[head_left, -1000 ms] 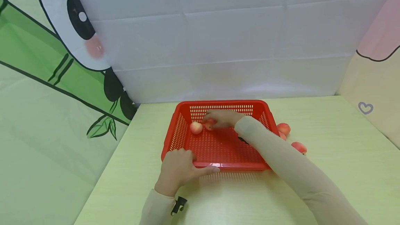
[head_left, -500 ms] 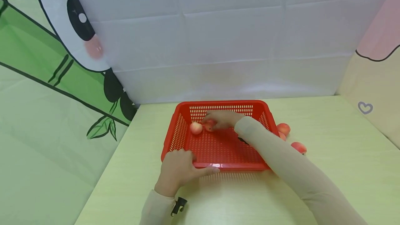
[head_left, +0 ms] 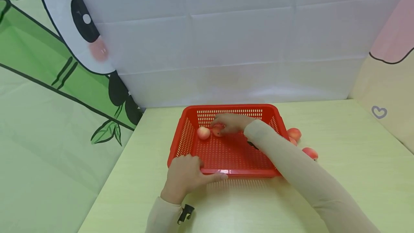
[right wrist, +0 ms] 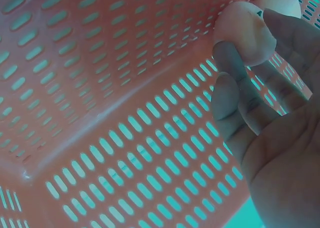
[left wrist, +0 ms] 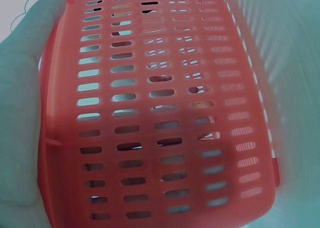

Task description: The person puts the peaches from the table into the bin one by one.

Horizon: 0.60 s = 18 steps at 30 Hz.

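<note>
A red plastic basket (head_left: 226,172) with slotted walls sits on the table. My left hand (head_left: 184,175) grips its near rim at the left corner, thumb along the outside and fingers over the edge. In the left wrist view the basket's perforated wall (left wrist: 150,133) fills most of the picture. Inside the basket, my right hand (head_left: 231,122) holds a peach (head_left: 217,129) between thumb and fingers, close to the basket floor. Another, paler peach (head_left: 203,132) lies just left of it. The right wrist view shows the held peach (right wrist: 245,33) at the fingertips.
Outside the basket's right wall lie a peach (head_left: 294,133), a partly hidden peach (head_left: 292,141) and a third peach (head_left: 310,153). The pale table (head_left: 349,175) meets a white printed backdrop (head_left: 242,46) behind the basket.
</note>
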{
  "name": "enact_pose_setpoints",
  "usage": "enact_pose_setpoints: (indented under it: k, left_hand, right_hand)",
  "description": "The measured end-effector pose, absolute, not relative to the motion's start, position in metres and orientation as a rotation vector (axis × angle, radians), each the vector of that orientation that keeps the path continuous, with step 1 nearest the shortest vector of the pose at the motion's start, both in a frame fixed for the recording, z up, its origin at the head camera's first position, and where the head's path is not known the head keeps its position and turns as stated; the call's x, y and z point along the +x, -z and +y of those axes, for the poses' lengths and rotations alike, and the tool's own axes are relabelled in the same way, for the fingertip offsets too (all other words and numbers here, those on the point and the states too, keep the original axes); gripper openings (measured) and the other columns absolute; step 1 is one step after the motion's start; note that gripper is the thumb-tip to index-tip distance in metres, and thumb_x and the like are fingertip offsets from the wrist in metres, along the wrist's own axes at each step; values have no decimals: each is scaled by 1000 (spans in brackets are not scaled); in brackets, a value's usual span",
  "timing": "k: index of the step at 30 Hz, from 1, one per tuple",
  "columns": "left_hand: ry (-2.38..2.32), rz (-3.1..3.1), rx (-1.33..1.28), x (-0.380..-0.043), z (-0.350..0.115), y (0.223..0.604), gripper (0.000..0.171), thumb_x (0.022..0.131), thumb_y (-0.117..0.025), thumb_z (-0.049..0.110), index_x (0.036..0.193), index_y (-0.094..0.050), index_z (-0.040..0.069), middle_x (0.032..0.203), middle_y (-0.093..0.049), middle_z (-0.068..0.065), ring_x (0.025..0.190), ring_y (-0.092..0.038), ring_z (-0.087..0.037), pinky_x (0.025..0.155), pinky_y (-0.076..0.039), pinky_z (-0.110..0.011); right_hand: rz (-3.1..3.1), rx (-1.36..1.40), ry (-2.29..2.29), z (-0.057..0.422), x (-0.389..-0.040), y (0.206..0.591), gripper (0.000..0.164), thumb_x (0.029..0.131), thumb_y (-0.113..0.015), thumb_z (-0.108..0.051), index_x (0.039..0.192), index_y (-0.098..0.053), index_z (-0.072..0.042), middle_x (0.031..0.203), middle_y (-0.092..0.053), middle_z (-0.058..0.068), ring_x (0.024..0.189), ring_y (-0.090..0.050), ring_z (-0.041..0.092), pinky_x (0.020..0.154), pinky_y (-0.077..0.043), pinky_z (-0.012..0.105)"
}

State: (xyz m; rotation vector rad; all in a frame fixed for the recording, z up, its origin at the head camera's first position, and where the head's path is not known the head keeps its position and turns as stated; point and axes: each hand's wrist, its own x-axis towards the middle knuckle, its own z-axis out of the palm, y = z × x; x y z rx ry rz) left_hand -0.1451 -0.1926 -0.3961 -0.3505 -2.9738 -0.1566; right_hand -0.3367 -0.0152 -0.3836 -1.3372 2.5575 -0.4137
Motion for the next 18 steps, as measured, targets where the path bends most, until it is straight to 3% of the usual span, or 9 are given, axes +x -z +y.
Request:
enact_pose_setpoints:
  k: [9, 15, 18]
  left_hand:
    - [177, -2987, -342, -147, -191, 396, 80, 61, -27, 98, 47, -41, 20, 38, -31, 7, 39, -32, -9, 40, -26, -25]
    - [182, -2998, -334, -149, -190, 396, 81, 60, -27, 99, 48, -43, 20, 38, -33, 6, 40, -34, -9, 41, -29, -26]
    - [183, -3003, -332, -149, -190, 395, 81, 59, -27, 99, 48, -43, 20, 38, -34, 6, 40, -35, -9, 41, -30, -25]
  right_hand:
    - [2574, -1278, 358, -9, -338, 371, 43, 92, -65, -24, 133, -56, -14, 131, -51, 0, 117, -44, 15, 100, -37, 38]
    - [2606, -1231, 379, 12, -327, 341, 44, 93, -62, -33, 135, -54, -21, 133, -47, -4, 123, -40, 15, 101, -36, 39]
    - [2646, -1320, 421, 29, -314, 322, 42, 93, -62, -37, 132, -56, -22, 130, -48, -4, 118, -45, 15, 97, -40, 38]
